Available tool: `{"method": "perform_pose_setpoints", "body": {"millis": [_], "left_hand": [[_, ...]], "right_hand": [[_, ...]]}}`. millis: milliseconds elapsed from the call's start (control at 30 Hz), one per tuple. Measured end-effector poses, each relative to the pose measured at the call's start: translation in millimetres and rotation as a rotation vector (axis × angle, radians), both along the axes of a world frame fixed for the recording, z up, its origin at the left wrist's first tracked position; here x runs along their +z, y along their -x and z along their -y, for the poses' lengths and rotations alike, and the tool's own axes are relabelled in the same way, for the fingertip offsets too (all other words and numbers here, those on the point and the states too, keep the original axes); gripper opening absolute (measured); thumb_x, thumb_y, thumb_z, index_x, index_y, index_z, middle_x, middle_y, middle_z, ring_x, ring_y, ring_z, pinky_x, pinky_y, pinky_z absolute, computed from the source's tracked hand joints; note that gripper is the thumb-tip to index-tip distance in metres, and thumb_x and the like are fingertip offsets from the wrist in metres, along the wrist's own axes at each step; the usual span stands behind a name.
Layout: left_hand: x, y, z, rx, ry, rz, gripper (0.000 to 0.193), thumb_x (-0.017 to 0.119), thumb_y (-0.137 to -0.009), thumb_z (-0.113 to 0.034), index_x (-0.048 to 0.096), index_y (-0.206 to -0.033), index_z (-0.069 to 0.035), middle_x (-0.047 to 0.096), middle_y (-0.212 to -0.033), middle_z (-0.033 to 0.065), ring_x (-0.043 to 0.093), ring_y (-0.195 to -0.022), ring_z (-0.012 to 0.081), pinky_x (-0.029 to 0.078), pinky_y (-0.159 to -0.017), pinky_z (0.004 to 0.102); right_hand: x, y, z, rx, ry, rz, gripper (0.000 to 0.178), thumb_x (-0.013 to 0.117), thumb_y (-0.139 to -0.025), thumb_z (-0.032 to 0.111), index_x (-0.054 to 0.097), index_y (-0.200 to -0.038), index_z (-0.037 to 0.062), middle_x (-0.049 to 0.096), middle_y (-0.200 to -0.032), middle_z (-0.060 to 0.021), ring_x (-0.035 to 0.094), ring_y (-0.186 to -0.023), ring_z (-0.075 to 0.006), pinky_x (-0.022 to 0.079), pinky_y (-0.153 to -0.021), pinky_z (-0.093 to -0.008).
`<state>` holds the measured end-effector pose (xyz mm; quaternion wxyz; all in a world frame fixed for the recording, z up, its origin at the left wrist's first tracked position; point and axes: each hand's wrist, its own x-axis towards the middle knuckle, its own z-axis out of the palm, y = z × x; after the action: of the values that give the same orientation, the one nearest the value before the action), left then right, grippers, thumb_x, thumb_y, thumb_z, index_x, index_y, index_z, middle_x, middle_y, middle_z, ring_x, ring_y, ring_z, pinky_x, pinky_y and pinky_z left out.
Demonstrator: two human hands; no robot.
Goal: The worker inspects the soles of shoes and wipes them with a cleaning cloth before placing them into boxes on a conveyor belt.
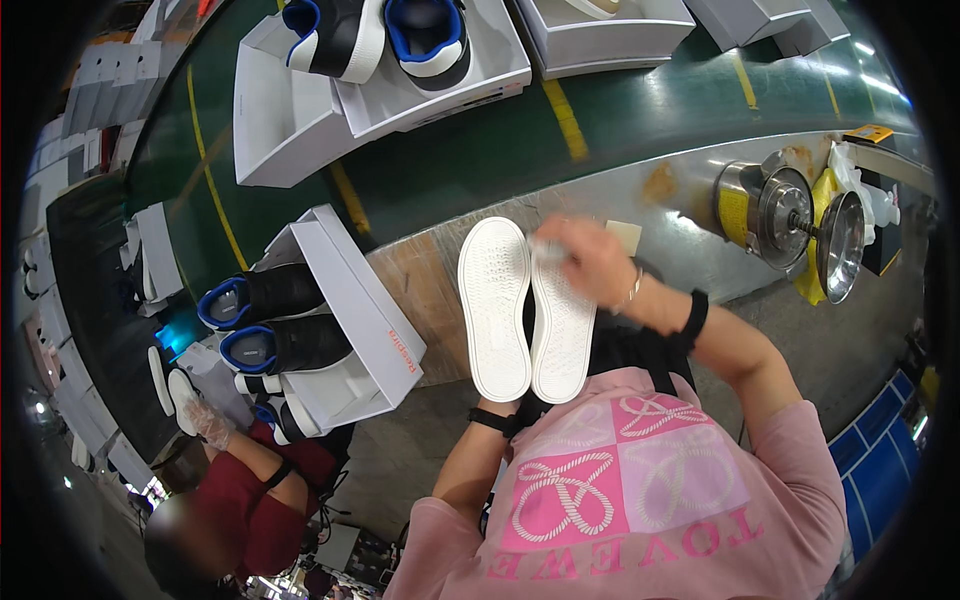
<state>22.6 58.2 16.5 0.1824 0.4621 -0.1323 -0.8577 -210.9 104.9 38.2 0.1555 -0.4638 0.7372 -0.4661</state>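
Observation:
A pair of shoes is turned with the white textured soles up, the left sole (495,310) and the right sole (562,335) side by side over the near edge of the bench. My left hand (500,407) reaches under the heel ends; its fingers are hidden behind the soles. Over the toe end of the right sole is my right hand (590,258), smeared by motion, its fingers curled together. Something small and whitish shows at its fingertips, too blurred to name. A pale square pad (623,237) lies just beyond that hand.
On the left, a white shoebox (365,335) tilts beside black shoes (285,335). Open boxes (440,110) with shoes stand on the green conveyor (500,150). A metal dispenser can (765,205) sits at the right. A co-worker's gloved hand (205,420) holds a shoe at lower left.

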Motion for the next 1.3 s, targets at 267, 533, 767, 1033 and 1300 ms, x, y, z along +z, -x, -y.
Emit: {"method": "perform_pose_setpoints", "body": {"millis": [267,533,767,1033,1300], "left_hand": [[27.8,1.4,15.4,0.031,-0.129,0.004,0.048,0.049,-0.105,-0.034,0.050,-0.141,-0.001,0.060,-0.137,0.0115,0.062,-0.118,0.0241,0.055,-0.097,0.0372],[18.4,-16.8,18.5,0.045,-0.236,-0.126,0.048,0.051,-0.103,-0.039,0.056,-0.134,-0.002,0.065,-0.130,0.0121,0.067,-0.108,0.0276,0.059,-0.088,0.0430],[17.2,-14.7,24.4,-0.002,-0.370,-0.100,0.048,0.052,-0.103,-0.040,0.058,-0.132,-0.002,0.066,-0.128,0.0126,0.068,-0.107,0.0284,0.059,-0.087,0.0445],[12.0,-17.6,28.6,-0.037,-0.491,-0.051,0.048,0.053,-0.102,-0.040,0.060,-0.130,-0.002,0.067,-0.126,0.0132,0.069,-0.105,0.0294,0.060,-0.085,0.0463],[12.6,-13.5,34.5,-0.001,-0.573,-0.149,0.052,0.053,-0.101,-0.044,0.059,-0.132,-0.002,0.066,-0.126,0.0179,0.068,-0.110,0.0317,0.058,-0.090,0.0515]], "right_hand": [[11.9,12.5,-30.7,-0.151,-0.251,0.253,0.036,0.071,-0.075,-0.002,0.067,-0.110,0.0072,0.071,-0.107,-0.0130,0.069,-0.092,-0.0316,0.057,-0.079,-0.0380],[92.2,-60.1,-33.2,0.592,0.113,0.248,0.056,0.071,-0.062,-0.005,0.067,-0.114,0.0160,0.068,-0.118,-0.0089,0.070,-0.096,-0.0291,0.057,-0.083,-0.0393],[47.8,-22.9,-20.7,0.095,0.045,0.133,0.040,0.073,-0.070,-0.004,0.066,-0.108,0.0085,0.070,-0.103,-0.0132,0.069,-0.090,-0.0332,0.057,-0.080,-0.0395],[88.2,-61.1,-50.4,0.564,0.204,0.175,0.050,0.075,-0.063,-0.001,0.067,-0.111,0.0126,0.066,-0.119,-0.0143,0.068,-0.090,-0.0312,0.058,-0.078,-0.0402],[33.0,-11.6,-55.9,-0.038,-0.033,0.052,0.042,0.070,-0.069,-0.011,0.067,-0.107,0.0065,0.070,-0.108,-0.0158,0.068,-0.102,-0.0347,0.055,-0.088,-0.0406]]}}
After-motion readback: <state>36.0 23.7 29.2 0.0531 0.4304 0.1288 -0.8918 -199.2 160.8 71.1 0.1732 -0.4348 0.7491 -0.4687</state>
